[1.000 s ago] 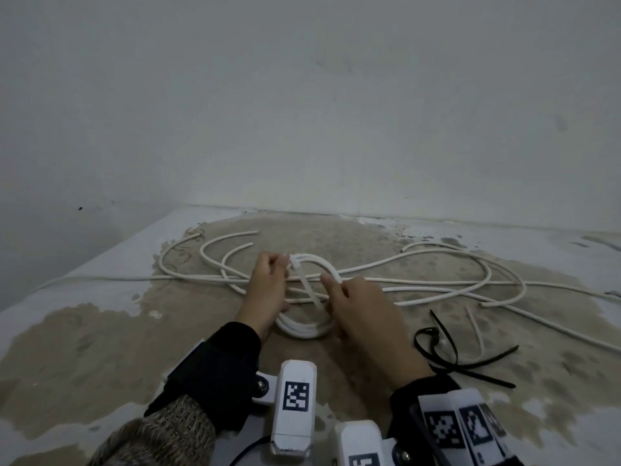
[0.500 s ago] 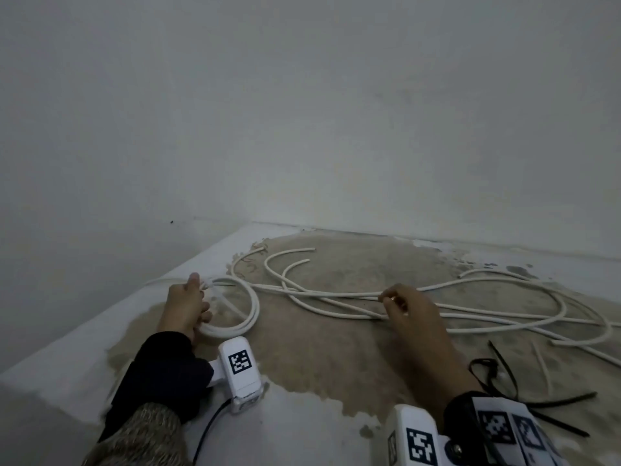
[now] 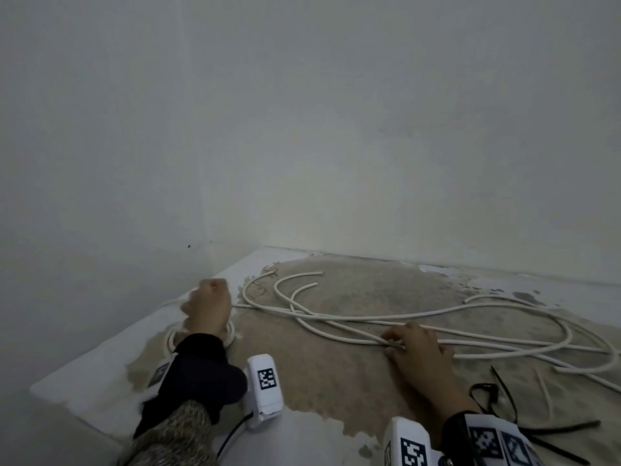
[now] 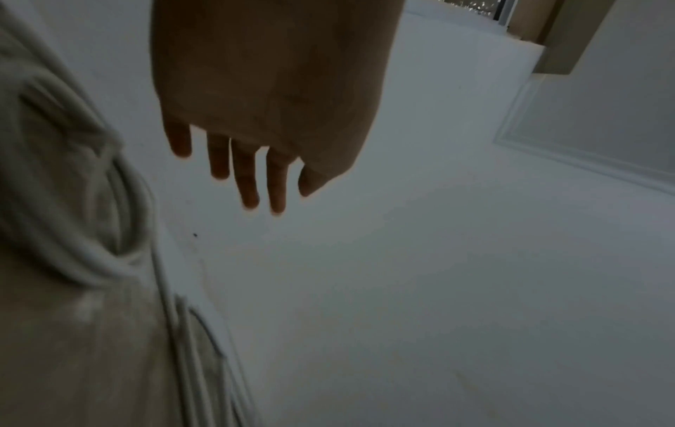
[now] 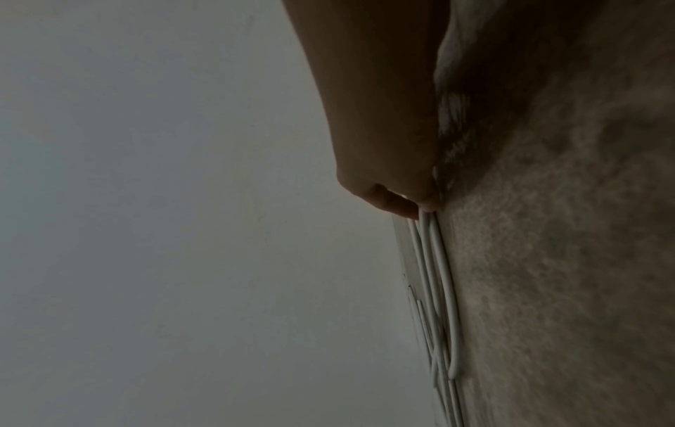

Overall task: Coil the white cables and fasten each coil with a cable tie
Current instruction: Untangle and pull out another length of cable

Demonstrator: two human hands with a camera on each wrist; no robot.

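Overhead, right hand (image 3: 418,348) pinching white cables (image 3: 336,319), left hand (image 4: 270,95) splayed (wrist view)

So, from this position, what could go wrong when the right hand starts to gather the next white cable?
The loose white cables cross each other many times, and the right hand seems to pinch several strands together, so pulling may drag or knot the whole tangle. The finished coil lies near the table's left edge under the open left hand and could be knocked off. The black cable ties lie beside the right wrist and could be swept away.
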